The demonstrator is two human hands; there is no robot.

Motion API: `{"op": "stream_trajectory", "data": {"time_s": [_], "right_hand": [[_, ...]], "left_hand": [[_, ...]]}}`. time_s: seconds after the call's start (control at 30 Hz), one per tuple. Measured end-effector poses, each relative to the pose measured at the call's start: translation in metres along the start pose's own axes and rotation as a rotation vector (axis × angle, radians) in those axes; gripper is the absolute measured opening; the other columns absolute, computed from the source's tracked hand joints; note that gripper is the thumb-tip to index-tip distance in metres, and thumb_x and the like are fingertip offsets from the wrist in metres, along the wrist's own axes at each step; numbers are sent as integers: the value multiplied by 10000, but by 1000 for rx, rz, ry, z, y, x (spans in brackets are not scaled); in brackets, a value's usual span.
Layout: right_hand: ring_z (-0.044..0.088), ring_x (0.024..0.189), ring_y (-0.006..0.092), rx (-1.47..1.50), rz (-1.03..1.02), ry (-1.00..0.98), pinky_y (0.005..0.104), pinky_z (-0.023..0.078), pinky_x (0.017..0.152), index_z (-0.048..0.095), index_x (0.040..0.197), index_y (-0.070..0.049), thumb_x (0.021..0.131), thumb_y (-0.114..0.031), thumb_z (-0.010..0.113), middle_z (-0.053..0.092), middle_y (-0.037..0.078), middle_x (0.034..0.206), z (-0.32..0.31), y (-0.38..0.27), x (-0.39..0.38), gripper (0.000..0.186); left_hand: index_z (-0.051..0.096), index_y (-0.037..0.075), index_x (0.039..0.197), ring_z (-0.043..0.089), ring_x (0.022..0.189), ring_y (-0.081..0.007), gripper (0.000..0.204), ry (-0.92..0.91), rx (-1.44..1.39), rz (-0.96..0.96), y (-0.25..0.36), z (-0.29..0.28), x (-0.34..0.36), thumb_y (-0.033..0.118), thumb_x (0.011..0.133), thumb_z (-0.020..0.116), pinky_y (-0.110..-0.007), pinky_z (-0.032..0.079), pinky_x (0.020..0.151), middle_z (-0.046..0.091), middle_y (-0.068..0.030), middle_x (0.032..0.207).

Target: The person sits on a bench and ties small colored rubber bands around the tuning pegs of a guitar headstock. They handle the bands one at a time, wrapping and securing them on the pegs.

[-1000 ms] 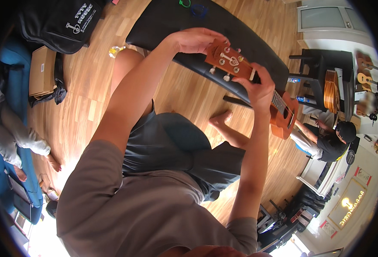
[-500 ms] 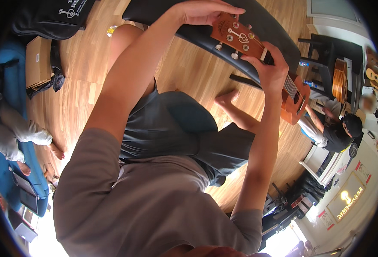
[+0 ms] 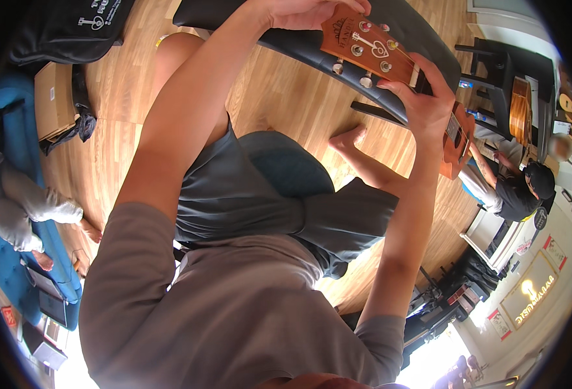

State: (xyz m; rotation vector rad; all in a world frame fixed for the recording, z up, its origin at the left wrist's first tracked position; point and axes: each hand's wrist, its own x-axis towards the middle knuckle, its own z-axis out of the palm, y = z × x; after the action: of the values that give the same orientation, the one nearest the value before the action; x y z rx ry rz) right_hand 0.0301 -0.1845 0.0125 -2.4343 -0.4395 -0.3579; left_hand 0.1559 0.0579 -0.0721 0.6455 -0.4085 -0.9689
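Note:
A brown ukulele (image 3: 360, 47) is held up at the top right, its headstock toward the upper middle and its body farther right. Its face shows a pale key-shaped emblem and several silver tuning pegs. My right hand (image 3: 428, 107) is wrapped round the neck just below the headstock, thumb on the near side. At the headstock's far end, my left hand (image 3: 302, 14) is closed on the edge, partly cut off by the picture's top. Some of its fingers are hidden, so I cannot tell whether they pinch a peg. My right forearm hides part of the ukulele's body.
A black padded bench (image 3: 299, 45) lies beneath the ukulele. At left are a cardboard box (image 3: 55, 100) and a blue sofa (image 3: 26, 285) with a seated person (image 3: 23, 194). Another person (image 3: 526, 191) sits at right, near a guitar (image 3: 519, 111) and black stands.
The ukulele and both my hands have shifted slightly up and right in the picture, and the headstock appears larger. The grip of both hands looks much the same.

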Motion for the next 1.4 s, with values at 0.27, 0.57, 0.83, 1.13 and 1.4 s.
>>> {"op": "stream_trajectory", "data": {"time_s": [0.27,0.57,0.83,1.13,1.4], "right_hand": [[639,869,119,93,67,3,259,522,799,686,1124,46,618,-162,964,730,72,1006,-19,-5,4,614],[668,848,159,92,53,11,282,535,787,698,1096,33,607,-186,966,725,88,963,-4,0,0,599],[636,717,217,-74,-32,7,317,525,673,707,1046,15,590,-241,966,682,92,834,15,-10,-1,584],[601,712,154,-22,-1,3,279,508,666,704,1077,34,581,-203,971,676,74,837,6,-8,0,611],[627,751,149,18,4,33,263,515,701,706,1080,39,579,-179,974,691,72,861,3,-9,0,609]], "left_hand": [[560,12,1315,615,1195,-248,382,-88,-29,212,-8,-1,0,235,1010,616,-403,481,1024,650,-116,1242],[690,49,1104,669,1004,-177,298,-59,-185,-56,8,-1,2,306,956,715,-342,525,889,712,-47,1025],[684,50,1135,653,982,-138,253,148,253,-1,9,-1,-7,210,941,719,-282,516,837,686,-31,1037],[630,15,1267,634,1122,-159,346,174,253,-40,15,-3,-14,176,968,697,-319,518,944,668,-74,1211],[650,-2,1220,645,1127,-193,299,-21,121,182,4,-9,-13,160,972,688,-338,499,990,686,-78,1186]]}}
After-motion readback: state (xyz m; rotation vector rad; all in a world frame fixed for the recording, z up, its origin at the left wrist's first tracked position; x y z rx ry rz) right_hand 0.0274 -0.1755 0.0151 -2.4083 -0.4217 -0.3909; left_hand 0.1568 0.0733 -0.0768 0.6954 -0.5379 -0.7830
